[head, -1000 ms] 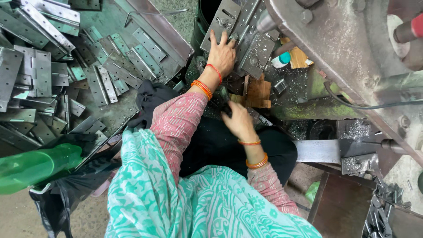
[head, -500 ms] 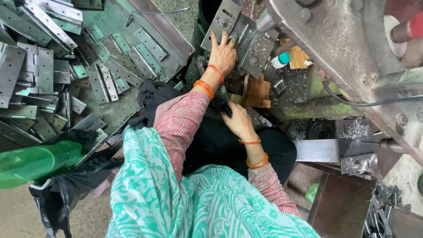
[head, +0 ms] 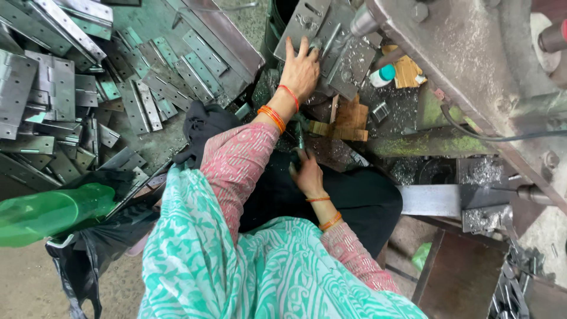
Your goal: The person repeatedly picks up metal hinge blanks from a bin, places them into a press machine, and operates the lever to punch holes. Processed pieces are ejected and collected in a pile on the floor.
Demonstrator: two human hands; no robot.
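- The left hand (head: 301, 71) lies flat, fingers (head: 287, 48) spread wide and gripping nothing, pressed on a grey flat steel hinge plate (head: 307, 20) that sits on the machine bed just under the big grey cast-metal machine body (head: 472, 53).
- The right hand (head: 307, 174) is below that machine body, near the person's lap; its fingers are curled around a thin dark metal handle or rod (head: 299, 137). How tightly they close on it I cannot tell.
- The hinge plate looks stiff, fairly heavy for its thinness, and probably oily and sharp-edged, judging by the metal swarf (head: 407, 109) scattered just below the machine body. It seems best taken by its long edges or held down flat with the palm, as here, keeping clear of the punched holes and cut corners.
- Far left of the machine body, a heap of similar grey steel hinge plates (head: 65, 100) lies loose on a green-stained metal worktop (head: 153, 23).
- Just below the machine body stand stacked wooden blocks (head: 348, 118) and a small white bottle with a teal cap (head: 381, 75).
- A green plastic bottle (head: 47, 214) lies well to the lower left of the machine body, blurred and close to the camera.
- Hard to make out: what the machine's tool does, since its top is cut off by the frame; the lower end of the rod, hidden by the right hand; and the plate's lower part, covered by the left palm.
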